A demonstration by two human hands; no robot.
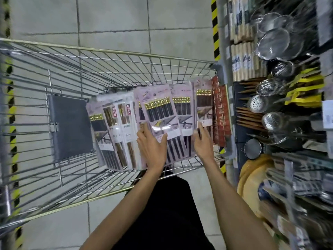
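A wire shopping cart (126, 56) holds several flat packs of chopsticks standing in a fanned row. My left hand (151, 143) grips a pink pack of black, gold-tipped chopsticks (160, 109), thumb on its front and fingers at its left edge. My right hand (201, 139) holds the edge of another pink chopstick pack (203, 103) at the right end of the row. Packs of brown wooden chopsticks (119, 123) with white labels stand left of my left hand.
A grey flap (70, 127) lies in the cart's left half. A store shelf at right carries metal strainers (273, 44), skimmers (272, 120), wooden sticks and yellow tools (304, 91). A red pack (220, 112) stands against the cart's right wall. Grey tiled floor surrounds the cart.
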